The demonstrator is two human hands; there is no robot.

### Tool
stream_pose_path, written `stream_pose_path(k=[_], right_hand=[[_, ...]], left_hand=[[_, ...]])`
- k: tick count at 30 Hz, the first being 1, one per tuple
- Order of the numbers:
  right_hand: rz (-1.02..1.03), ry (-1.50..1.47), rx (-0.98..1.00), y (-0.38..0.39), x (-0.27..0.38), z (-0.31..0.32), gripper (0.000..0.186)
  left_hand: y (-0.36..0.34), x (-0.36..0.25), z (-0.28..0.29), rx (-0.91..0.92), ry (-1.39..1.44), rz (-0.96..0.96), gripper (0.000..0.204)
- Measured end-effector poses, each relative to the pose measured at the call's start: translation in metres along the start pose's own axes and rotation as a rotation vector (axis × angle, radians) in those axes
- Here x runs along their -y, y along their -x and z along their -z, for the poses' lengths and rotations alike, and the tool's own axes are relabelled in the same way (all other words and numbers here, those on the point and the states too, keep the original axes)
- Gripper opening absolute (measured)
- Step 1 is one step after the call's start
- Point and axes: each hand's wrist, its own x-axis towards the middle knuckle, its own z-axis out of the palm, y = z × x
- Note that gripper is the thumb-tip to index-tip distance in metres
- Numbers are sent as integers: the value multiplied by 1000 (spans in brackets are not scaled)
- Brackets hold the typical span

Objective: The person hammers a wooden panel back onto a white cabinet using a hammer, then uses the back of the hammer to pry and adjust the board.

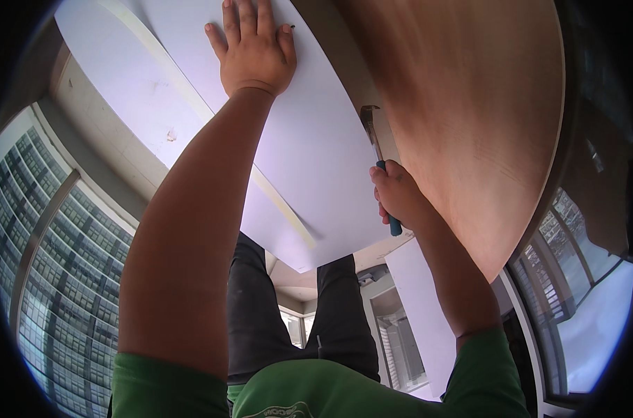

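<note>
My left hand [255,59] lies with fingers spread on a large white board [316,139] at the upper middle. A small dark object [292,26], too small to make out, shows at my thumb tip. A pale narrow strip [283,210] runs lengthwise along the board, partly hidden by my left forearm. My right hand [396,191] grips the teal handle of a hammer [370,120], holding it by the board's right edge with the metal head pointing away from me.
A large brown wooden panel [469,97] stands to the right of the board. Windows line the left, with a tall building [65,258] outside, and more glass [581,320] is at the far right. Another white panel [417,306] shows below my right hand, beside my dark-trousered legs.
</note>
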Motion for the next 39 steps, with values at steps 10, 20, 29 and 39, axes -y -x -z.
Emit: stream_pose_path(k=[10,20,29,39], right_hand=[[106,98,28,-14,136,1,21],[146,166,48,-19,179,-1,21],[235,82,154,-28,204,12,24],[343,203,4,-25,129,32,22]], left_hand=[[-1,5,-3,75,149,18,62],[-2,8,1,112,182,21,63],[-1,9,0,88,174,13,64],[-3,9,0,63,119,0,64]])
